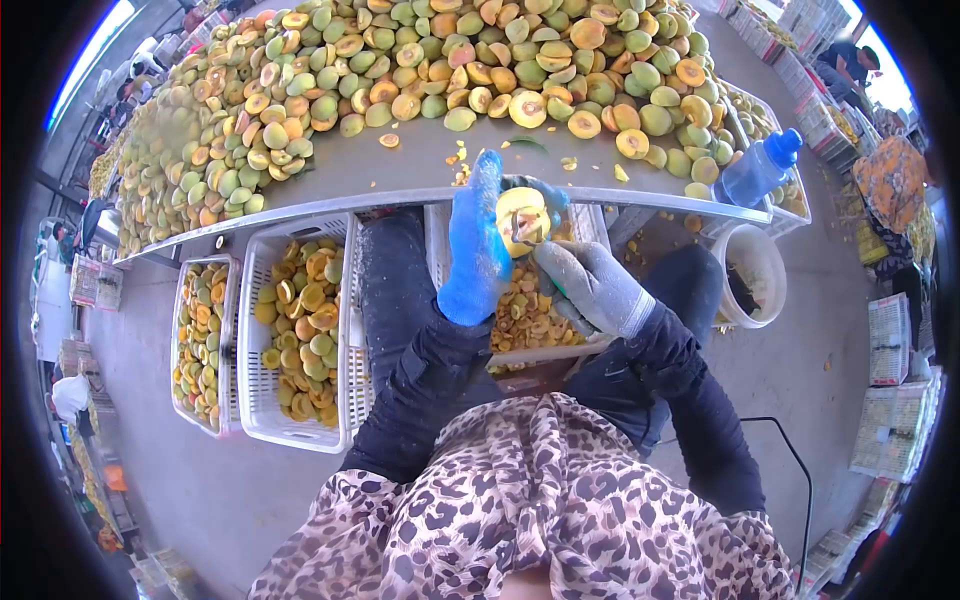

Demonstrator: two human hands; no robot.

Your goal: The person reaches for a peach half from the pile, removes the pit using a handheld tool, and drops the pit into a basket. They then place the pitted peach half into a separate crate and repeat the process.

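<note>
My left hand (474, 255), in a blue glove, grips a pale yellow peach half (522, 220) with its cut face toward me. The hollow of the fruit looks brownish. My right hand (600, 288), in a grey glove, is closed around a small tool whose green handle (556, 284) shows a little under the fingers. The tool's dark metal end (528, 243) meets the lower edge of the peach half. Both hands are just in front of the table edge, above a crate of cut fruit pieces (530, 318) between my knees.
A large heap of peach halves (450, 60) covers much of the metal table (380, 165). A blue bottle (758, 170) stands at its right edge. White crates of fruit (290, 425) are at left; a white bucket (770, 290) is at right. Other people (850, 65) work farther off.
</note>
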